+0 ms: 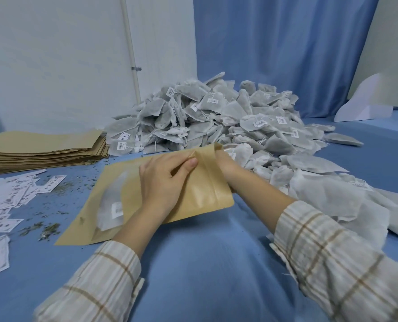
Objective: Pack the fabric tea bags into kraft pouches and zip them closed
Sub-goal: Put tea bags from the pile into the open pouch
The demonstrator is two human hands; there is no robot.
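A kraft pouch [200, 196] lies on the blue cloth in front of me, its clear window [110, 205] showing a fabric tea bag inside. My left hand [163, 182] lies on top of the pouch and pinches the upper lip of its mouth with thumb and fingers. My right hand [226, 166] reaches into the open mouth from the right; its fingers are hidden inside the pouch. A big heap of fabric tea bags [216, 117] rises just behind the pouch and spills to the right.
A stack of flat kraft pouches [42, 147] sits at the far left. Loose white labels [5, 201] and tea crumbs [47, 228] are scattered on the left. A white wall, a pipe and a blue curtain stand behind. White cardboard [365, 101] leans at the far right.
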